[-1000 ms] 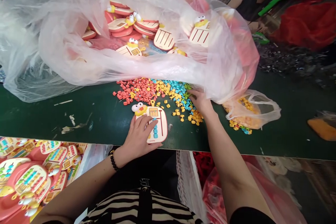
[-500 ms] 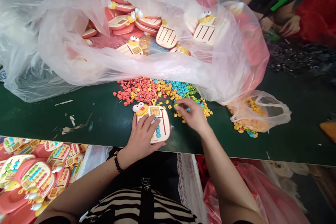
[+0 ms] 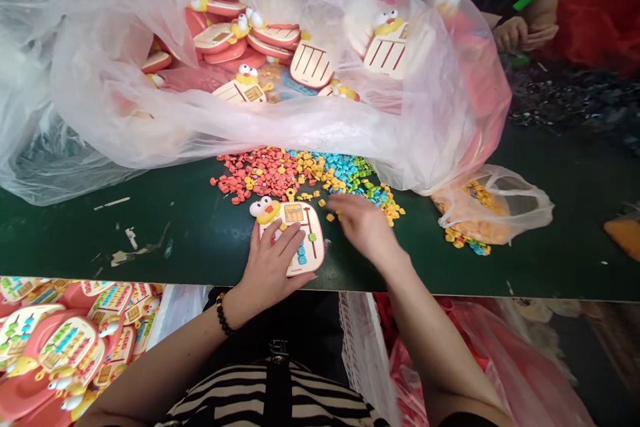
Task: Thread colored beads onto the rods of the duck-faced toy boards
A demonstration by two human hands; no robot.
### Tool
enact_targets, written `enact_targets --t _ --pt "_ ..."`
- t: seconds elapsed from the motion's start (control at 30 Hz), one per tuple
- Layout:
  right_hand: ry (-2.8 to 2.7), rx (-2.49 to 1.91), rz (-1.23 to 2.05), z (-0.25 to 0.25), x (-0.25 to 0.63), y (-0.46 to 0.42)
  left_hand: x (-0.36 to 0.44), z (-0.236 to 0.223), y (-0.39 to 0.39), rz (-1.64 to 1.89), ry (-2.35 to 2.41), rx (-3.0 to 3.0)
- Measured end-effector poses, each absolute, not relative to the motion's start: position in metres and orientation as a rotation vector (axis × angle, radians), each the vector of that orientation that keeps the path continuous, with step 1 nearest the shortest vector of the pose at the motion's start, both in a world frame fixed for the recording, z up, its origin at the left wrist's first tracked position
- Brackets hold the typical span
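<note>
My left hand (image 3: pixel 275 257) lies over a cream and red sliding toy board (image 3: pixel 313 257) with a yellow duck-like head and bulging white eyes, gripping it flat on the table. Blue pieces sit in one slot, and a green piece (image 3: pixel 313 237) is on the far-right slot's track. Part of the board's face is hidden under my fingers. Just to the right, my right hand (image 3: pixel 363 223) hovers at the near edge of a pile of small plastic pieces (image 3: pixel 273 177) in red, yellow, blue and green. Its fingers are curled and blurred, so whether they hold anything is unclear.
Behind the pile, a large clear plastic bag (image 3: pixel 225 127) holds several boards with bare slots. A small bag of yellow pieces (image 3: pixel 480 213) lies to the right. Boards fitted with pieces (image 3: pixel 70 340) fill a space below left. Another person's hands (image 3: pixel 525 33) are at the far right.
The green piece that was in my right fingers is now on the board's far-right slot. My right hand is back beside the pile; my left hand keeps its hold.
</note>
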State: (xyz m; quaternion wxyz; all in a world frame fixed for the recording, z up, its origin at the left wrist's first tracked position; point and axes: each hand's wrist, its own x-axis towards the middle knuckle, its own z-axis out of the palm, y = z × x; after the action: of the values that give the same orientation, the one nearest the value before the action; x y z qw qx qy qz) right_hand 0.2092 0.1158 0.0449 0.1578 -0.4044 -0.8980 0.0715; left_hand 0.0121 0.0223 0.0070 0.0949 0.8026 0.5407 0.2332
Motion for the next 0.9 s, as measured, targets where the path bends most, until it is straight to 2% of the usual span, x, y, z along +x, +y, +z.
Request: enact_targets --t 0.13,0.27,0.4,0.57,0.7,0.8,0.9 --pt "-2.1 -1.666 0.106 0.041 0.242 0.156 0.012 0.007 0.022 0.683 1.594 2.384" --pt "-2.223 -1.776 0.216 0.036 0.242 0.185 0.011 0.008 0.023 0.675 1.596 2.389" --pt "-2.362 -1.838 0.139 0.038 0.23 0.192 0.011 0.008 0.023 0.677 1.583 2.402" --pt "-2.438 -1.802 0.233 0.046 0.235 0.201 0.01 0.007 0.023 0.689 1.594 2.412" --pt "-2.223 -1.783 0.256 0.057 0.236 0.188 0.011 0.007 0.023 0.693 1.61 2.407" --pt "-2.045 -1.534 0.441 0.059 0.222 0.162 0.011 0.006 0.022 0.699 1.585 2.412" --pt "-2.101 -1.197 0.616 0.046 0.198 0.136 0.01 0.005 0.023 0.71 1.588 2.411"
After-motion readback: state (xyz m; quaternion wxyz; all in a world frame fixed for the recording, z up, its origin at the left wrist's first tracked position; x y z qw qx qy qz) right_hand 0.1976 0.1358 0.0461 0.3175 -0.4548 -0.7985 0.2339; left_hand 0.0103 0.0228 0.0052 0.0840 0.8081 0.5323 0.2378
